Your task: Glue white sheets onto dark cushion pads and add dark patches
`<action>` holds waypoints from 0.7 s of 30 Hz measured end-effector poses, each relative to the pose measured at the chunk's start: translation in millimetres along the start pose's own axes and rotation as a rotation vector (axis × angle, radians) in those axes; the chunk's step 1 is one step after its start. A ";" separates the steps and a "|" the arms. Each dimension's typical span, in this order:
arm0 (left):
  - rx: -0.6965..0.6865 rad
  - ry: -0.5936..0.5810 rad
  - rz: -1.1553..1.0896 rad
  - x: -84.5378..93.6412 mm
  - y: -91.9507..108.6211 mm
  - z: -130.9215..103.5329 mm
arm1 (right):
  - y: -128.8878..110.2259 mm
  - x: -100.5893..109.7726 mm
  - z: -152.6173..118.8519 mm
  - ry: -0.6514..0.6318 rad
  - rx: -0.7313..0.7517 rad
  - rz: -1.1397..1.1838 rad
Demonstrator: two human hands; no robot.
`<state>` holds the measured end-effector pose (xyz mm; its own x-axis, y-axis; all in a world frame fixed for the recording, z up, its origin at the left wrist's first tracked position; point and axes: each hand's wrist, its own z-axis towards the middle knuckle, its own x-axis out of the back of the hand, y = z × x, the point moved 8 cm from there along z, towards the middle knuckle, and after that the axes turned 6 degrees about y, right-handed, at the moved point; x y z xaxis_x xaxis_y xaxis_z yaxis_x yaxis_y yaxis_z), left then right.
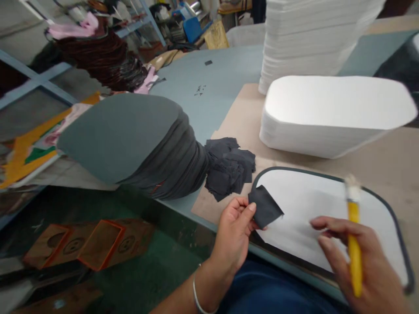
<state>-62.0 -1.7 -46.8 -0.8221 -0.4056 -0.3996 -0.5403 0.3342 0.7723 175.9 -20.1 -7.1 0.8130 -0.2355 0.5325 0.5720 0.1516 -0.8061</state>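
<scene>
My left hand (234, 233) pinches a small dark fabric square (266, 206) between thumb and fingers, over the near left edge of a white panel. This white panel (294, 196) lies flat with a dark border around it. Above its right half, my right hand (363, 257) holds a yellow-handled brush (354, 248), bristles pointing up and away; its thumb and index finger are apart. A loose pile of dark fabric pieces (229, 165) lies just beyond my left hand, beside a tall stack of dark rounded panels (124, 135).
A stack of white panels (337, 102) stands behind the bordered panel, with a taller white stack (310, 35) further back. Brown sheeting (242, 111) covers part of the blue-grey table (196, 74). Open cardboard boxes (101, 244) sit on the green floor at lower left.
</scene>
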 end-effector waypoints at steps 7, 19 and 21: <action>0.067 -0.184 -0.128 -75.4 -23.7 -11.7 | -19.3 -9.9 12.8 0.182 -0.145 0.141; -0.015 -0.412 0.716 -89.8 -33.0 37.7 | 24.7 12.6 36.6 0.034 -0.161 -0.046; -0.132 -0.401 0.836 -103.2 -27.6 50.7 | 32.0 12.5 55.7 0.069 -0.154 -0.103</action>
<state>28.7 74.1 -52.0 -0.9484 0.2544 0.1892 0.2587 0.2757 0.9258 210.4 35.3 -11.9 0.7383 -0.3083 0.5999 0.6244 -0.0239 -0.7808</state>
